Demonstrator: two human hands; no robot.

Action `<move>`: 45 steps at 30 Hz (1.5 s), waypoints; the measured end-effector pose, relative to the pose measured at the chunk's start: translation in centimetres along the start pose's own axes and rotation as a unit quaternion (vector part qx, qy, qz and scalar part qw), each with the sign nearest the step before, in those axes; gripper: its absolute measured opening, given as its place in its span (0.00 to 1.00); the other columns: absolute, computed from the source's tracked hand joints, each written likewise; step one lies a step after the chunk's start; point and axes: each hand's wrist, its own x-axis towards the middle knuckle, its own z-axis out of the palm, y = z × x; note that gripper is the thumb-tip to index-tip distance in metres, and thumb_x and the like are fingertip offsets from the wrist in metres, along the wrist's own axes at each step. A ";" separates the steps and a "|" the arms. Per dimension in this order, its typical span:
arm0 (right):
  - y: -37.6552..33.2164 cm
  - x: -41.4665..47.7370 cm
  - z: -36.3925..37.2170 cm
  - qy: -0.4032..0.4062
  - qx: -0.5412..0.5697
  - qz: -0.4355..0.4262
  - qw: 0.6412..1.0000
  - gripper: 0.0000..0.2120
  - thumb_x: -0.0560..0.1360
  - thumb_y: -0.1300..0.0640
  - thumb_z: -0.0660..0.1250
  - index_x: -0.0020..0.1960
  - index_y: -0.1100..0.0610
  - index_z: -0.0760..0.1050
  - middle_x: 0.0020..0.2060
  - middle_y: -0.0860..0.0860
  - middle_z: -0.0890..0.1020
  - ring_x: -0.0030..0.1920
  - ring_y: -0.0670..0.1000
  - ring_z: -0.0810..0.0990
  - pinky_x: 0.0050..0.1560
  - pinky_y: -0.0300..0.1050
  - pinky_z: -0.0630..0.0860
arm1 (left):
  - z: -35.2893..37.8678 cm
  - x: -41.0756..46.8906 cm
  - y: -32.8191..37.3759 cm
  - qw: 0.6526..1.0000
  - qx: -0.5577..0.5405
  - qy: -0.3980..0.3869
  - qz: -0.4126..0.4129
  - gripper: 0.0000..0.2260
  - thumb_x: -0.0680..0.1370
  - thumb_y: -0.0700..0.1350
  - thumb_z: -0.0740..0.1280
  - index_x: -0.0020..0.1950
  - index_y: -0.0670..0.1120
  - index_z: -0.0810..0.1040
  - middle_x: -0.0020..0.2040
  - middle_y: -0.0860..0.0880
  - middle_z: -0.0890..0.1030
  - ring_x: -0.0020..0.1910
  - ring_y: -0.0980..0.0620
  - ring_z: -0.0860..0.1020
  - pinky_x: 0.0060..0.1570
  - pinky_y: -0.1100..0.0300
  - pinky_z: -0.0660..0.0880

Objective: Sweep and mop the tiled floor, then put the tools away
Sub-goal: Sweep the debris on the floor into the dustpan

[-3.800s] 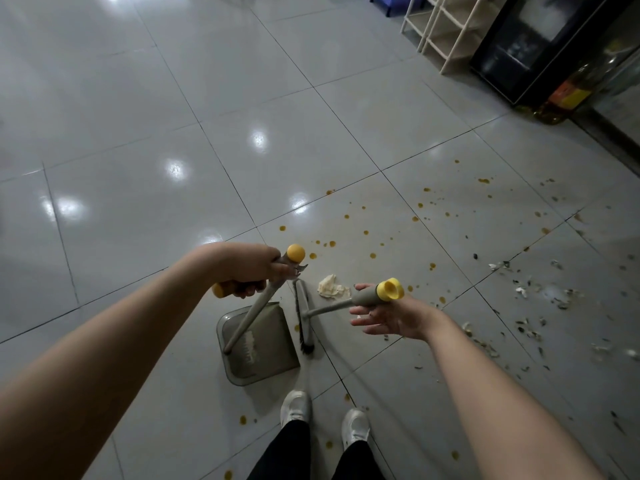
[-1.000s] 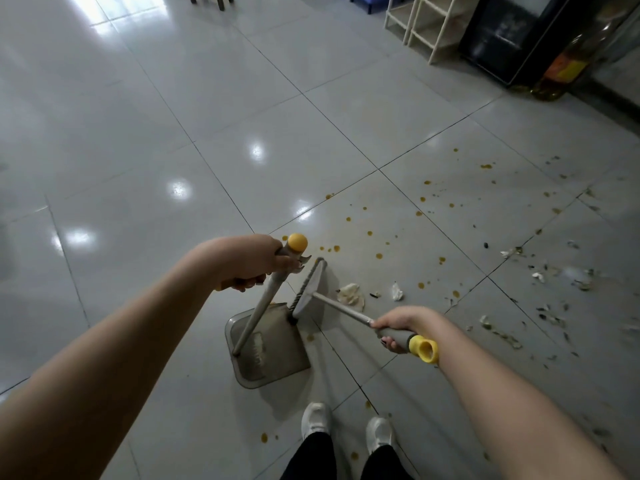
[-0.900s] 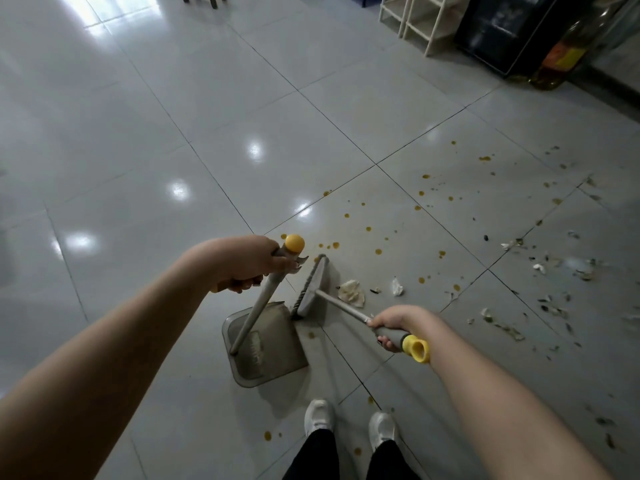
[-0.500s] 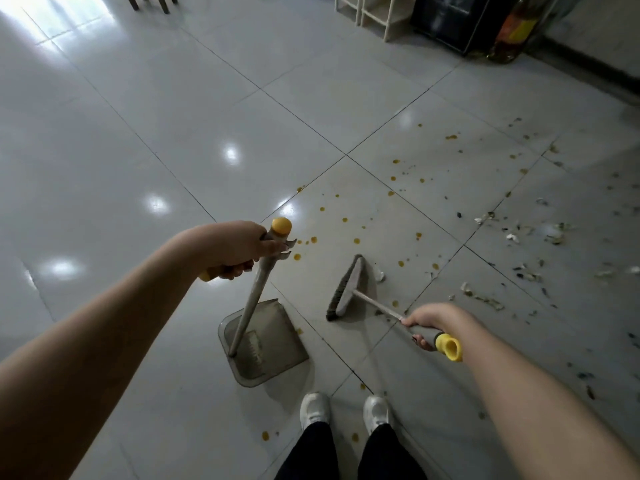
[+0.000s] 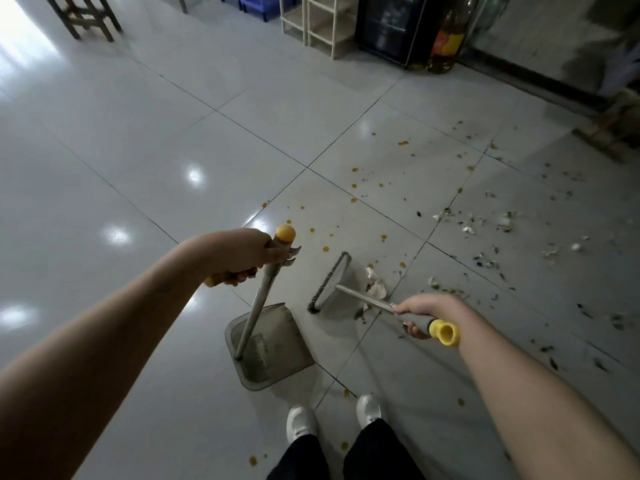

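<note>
Our L hand [image 5: 242, 254] is wrapped tight round the top of the dustpan handle [image 5: 261, 299], just under its orange knob. The grey dustpan [image 5: 277, 344] sits on the tiled floor [image 5: 173, 140] right ahead of our white shoes [image 5: 300, 422], open edge facing away from us. Our R hand [image 5: 420, 311] grips the broom handle [image 5: 360, 296] close to its yellow end cap [image 5: 445, 332]. The broom head [image 5: 329, 282] is down by the tile, just beyond & R of the pan's edge, not touching it, w/ the dark bristle side turned toward the pan. Crumpled white scraps [image 5: 375, 287] lie just R of the head. Orange spots [image 5: 325, 249] dot the tiles nearby, & shell-like bits [image 5: 485, 263] are strewn further R. At the far end are a wooden stool [image 5: 83, 19], a white rack [image 5: 318, 22], a black cabinet [image 5: 391, 26] & a bottle [image 5: 446, 43].
</note>
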 end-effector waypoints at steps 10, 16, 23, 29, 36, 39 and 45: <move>2.2 4.2 -7.5 -0.004 -0.036 0.058 0.998 0.11 0.80 0.53 0.60 0.50 0.63 0.69 0.29 0.54 0.72 0.21 0.48 0.70 0.20 0.34 0.70 | 0.9 2.5 8.0 0.999 0.010 0.037 -0.038 0.16 0.79 0.55 0.59 0.42 0.43 0.70 0.31 0.46 0.68 0.25 0.52 0.64 0.24 0.64 0.64; 5.4 3.3 -17.9 0.012 -0.032 0.066 0.997 0.09 0.80 0.55 0.59 0.48 0.61 0.68 0.29 0.55 0.71 0.17 0.48 0.69 0.19 0.34 0.70 | 2.9 5.0 16.4 0.998 0.034 0.036 -0.038 0.15 0.80 0.55 0.59 0.42 0.44 0.71 0.31 0.47 0.68 0.25 0.53 0.64 0.25 0.64 0.64; 9.1 2.2 -27.2 0.073 -0.086 0.074 0.991 0.09 0.81 0.55 0.59 0.52 0.62 0.67 0.30 0.55 0.71 0.27 0.49 0.69 0.20 0.35 0.70 | 5.4 7.0 24.0 0.998 0.039 0.039 -0.020 0.16 0.79 0.56 0.59 0.43 0.44 0.72 0.31 0.47 0.67 0.25 0.53 0.64 0.24 0.64 0.63; 9.8 -0.2 -30.4 0.082 -0.087 0.026 0.993 0.07 0.80 0.58 0.61 0.44 0.58 0.68 0.36 0.53 0.70 0.18 0.45 0.71 0.20 0.33 0.69 | 6.1 7.8 27.2 0.999 0.038 0.037 -0.009 0.15 0.79 0.56 0.60 0.42 0.45 0.71 0.30 0.48 0.66 0.24 0.54 0.62 0.22 0.66 0.62; 7.1 0.9 -27.0 0.002 -0.108 0.021 0.994 0.09 0.80 0.54 0.62 0.46 0.59 0.68 0.31 0.53 0.72 0.18 0.45 0.71 0.19 0.34 0.70 | 5.0 7.9 28.0 0.998 0.057 0.041 0.003 0.19 0.79 0.59 0.59 0.40 0.44 0.69 0.30 0.48 0.66 0.23 0.54 0.62 0.22 0.66 0.62; 6.4 2.3 -24.8 -0.041 -0.083 0.041 0.995 0.09 0.80 0.53 0.61 0.49 0.59 0.68 0.30 0.52 0.71 0.19 0.45 0.71 0.20 0.34 0.70 | 4.6 8.3 27.8 0.998 0.059 0.034 -0.007 0.21 0.78 0.60 0.59 0.40 0.42 0.68 0.30 0.47 0.66 0.24 0.53 0.62 0.23 0.65 0.62; 7.8 2.4 -25.6 -0.024 -0.127 0.091 0.987 0.11 0.79 0.52 0.62 0.47 0.60 0.69 0.32 0.53 0.72 0.26 0.46 0.71 0.22 0.35 0.72 | 5.2 9.5 28.1 0.997 0.073 0.021 -0.016 0.20 0.79 0.58 0.59 0.39 0.41 0.68 0.30 0.47 0.67 0.25 0.53 0.63 0.25 0.64 0.64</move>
